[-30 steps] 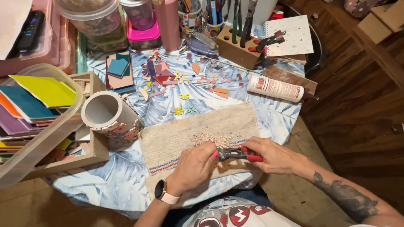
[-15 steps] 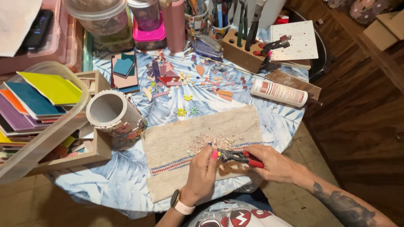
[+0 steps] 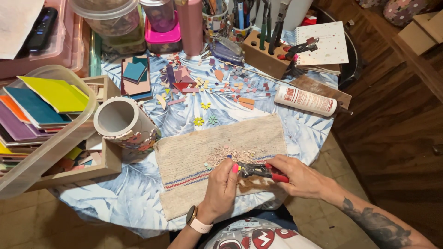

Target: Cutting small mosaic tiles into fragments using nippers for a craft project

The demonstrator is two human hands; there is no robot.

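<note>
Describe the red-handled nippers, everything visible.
The nippers are a small hand tool with red-coated handles and a dark metal head. They lie roughly level, head pointing left, above the beige woven cloth near a pile of small pinkish tile chips. The right hand wraps the handles; the left hand meets the head, fingertips hiding the jaws. Whether a piece sits between them cannot be told.

i count two hands: left hand, right hand. one pair of red-handled nippers. one woven cloth mat. one pile of small tile chips, too many to number. one mosaic-covered cylinder. one white glue tube. one spiral notebook. one wooden tool block. two flower pieces. one watch.
</note>
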